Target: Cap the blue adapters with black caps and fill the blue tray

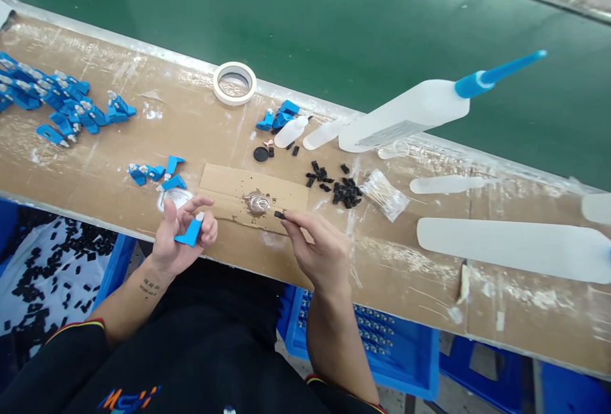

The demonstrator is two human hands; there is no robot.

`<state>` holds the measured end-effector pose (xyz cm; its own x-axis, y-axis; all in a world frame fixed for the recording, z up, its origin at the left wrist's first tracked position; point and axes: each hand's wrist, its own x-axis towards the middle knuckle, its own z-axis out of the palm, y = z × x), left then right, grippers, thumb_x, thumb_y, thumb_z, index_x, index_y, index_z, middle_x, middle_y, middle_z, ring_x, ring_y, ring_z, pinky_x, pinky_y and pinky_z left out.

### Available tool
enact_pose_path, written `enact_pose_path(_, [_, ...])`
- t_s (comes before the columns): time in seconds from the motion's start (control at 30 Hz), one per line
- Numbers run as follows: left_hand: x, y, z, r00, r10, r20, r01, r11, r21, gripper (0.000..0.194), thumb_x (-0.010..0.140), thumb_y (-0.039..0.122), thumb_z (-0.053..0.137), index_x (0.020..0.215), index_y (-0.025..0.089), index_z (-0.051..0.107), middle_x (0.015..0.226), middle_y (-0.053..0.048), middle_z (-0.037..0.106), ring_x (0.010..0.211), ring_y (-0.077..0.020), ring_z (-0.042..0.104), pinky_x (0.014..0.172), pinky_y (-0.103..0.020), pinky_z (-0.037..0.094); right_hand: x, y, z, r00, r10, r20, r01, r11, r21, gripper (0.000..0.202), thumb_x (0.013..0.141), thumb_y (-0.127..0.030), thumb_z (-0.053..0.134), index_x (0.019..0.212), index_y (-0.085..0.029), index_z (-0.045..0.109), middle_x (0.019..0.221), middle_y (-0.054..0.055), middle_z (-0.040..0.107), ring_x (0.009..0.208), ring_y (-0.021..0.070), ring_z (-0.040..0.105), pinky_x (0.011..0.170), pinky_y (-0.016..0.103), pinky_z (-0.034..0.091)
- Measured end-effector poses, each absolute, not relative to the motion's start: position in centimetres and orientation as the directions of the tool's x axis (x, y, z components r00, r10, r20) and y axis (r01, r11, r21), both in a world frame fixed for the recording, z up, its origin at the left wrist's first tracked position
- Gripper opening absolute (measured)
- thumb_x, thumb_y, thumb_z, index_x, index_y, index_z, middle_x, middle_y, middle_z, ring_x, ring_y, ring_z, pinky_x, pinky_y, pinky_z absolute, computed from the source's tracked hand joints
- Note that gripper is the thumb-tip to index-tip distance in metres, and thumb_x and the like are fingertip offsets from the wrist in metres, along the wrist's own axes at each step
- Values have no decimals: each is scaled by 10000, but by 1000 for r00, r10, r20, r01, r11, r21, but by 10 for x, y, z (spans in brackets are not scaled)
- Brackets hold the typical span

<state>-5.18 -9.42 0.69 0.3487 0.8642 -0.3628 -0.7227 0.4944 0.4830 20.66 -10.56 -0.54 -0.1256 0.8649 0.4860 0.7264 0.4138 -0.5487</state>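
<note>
My left hand point(184, 232) holds a blue L-shaped plastic part point(189, 233) with a white tip, its thumb and index finger spread apart. Between thumb and fingertips, my right hand point(317, 245) pinches a small black piece point(279, 214). That piece is just right of a glossy, clear glue-like blob point(258, 204) on a strip of cardboard point(224, 178). Just beyond my left hand lie several similar blue parts point(174, 181). A loose pile of small black pieces point(347, 193) sits to the right of the cardboard strip.
A larger heap of blue parts point(62, 99) covers the table's left end. Along the far edge are a tape roll point(220, 91) and a large white bottle point(420, 108) with a blue nozzle. A bag of cotton swabs point(386, 194) lies right. Below stand blue crates point(415, 363).
</note>
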Motion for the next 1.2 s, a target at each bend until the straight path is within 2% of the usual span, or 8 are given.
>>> enact_pose_path(0.1, [-51,-95,1,298,875,-381,-708,470,527,660,726,739,759,1074,179,714,966,-98,771,560,-74,583,445,-142,449,202,-95,-10,-225,830,511,777,469,-420,141,950,-135,667,1051,-215,724,949,49,793,832,174,749,777,287,608])
enact_pose_path(0.2, [-53,-97,-1,289,883,-369,-661,463,591,618,717,650,828,1100,189,675,1096,-134,767,656,-91,642,497,-131,480,198,-87,-15,-285,801,526,789,508,-346,131,944,-107,661,1029,-185,721,922,64,785,809,176,732,766,283,583])
enact_pose_path(0.33, [-57,-99,1,310,876,-370,-609,482,629,441,815,378,859,1143,223,609,1095,-68,720,688,-74,632,571,-146,493,197,-82,-15,-349,789,507,779,544,-311,145,938,-65,639,987,-174,721,920,67,785,818,172,719,773,275,571])
enact_pose_path(0.43, [-61,-99,1,383,845,-373,-574,534,621,486,779,222,795,1207,237,564,1050,-26,648,652,-82,630,523,-165,443,198,-82,-13,-368,793,485,782,546,-300,150,949,-71,625,988,-182,717,926,57,786,813,169,713,759,276,571])
enact_pose_path(0.73, [-63,-102,-5,549,750,-369,-478,644,597,350,733,239,500,1081,233,465,809,24,564,338,-49,402,326,-149,154,200,-80,-15,-372,782,500,771,560,-304,168,953,-72,618,1005,-200,713,920,42,781,803,155,718,769,261,576])
enact_pose_path(0.97, [-59,-102,1,382,797,-468,-438,602,668,227,750,187,609,885,209,428,786,-20,689,462,-93,541,416,-157,312,202,-82,-18,-374,778,505,757,571,-317,192,965,-97,608,1049,-226,721,941,41,787,813,162,728,765,279,598])
enact_pose_path(1.13, [-54,-103,4,274,845,-459,-467,534,705,260,833,269,798,977,167,607,1122,-95,729,665,-90,644,546,-171,466,200,-81,-17,-367,784,501,769,559,-311,186,968,-96,602,1027,-223,726,919,40,785,796,156,725,753,276,596])
enact_pose_path(1.2, [-53,-103,3,269,860,-434,-484,510,711,249,847,290,809,1014,157,682,1111,-90,727,720,-97,661,595,-178,508,200,-82,-16,-365,787,498,777,552,-303,182,970,-99,602,1014,-224,727,908,39,783,797,159,726,751,278,596])
